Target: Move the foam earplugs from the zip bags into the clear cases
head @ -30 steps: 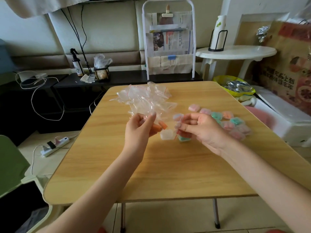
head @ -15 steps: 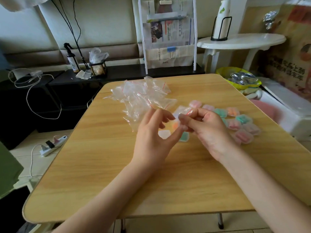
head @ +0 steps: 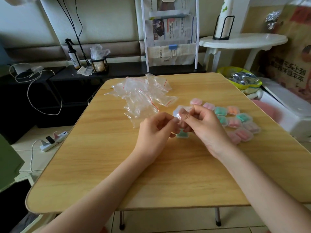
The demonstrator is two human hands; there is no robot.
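1. The small clear plastic case (head: 178, 111) held above the light wooden folding table (head: 104, 165) is mostly covered by fingers; whether it holds earplugs cannot be told
2. The right hand (head: 204, 126) curls its fingers round the case, thumb pressed on its near face; the left hand (head: 155, 132) pinches at the case's left edge with curled fingertips, though the exact contact is blurred
3. A clear case with teal foam earplugs (head: 182, 135) lies on the table under both hands, only a corner of it showing
4. The cluster of filled clear cases with pink, teal and orange earplugs (head: 235, 121) lies on the table just right of the right hand; the nearest ones are partly hidden behind it
5. The heap of crumpled clear zip bags with red seal lines (head: 143, 96) lies beyond the left hand; whether any bag holds earplugs cannot be made out
6. Behind the table stand a white wire rack of newspapers (head: 170, 36), cut off at the top, a dark spray bottle (head: 73, 56) on a black low shelf (head: 127, 69), and a white round side table (head: 242, 42)
7. A white power strip (head: 53, 138) lies on the floor to the left
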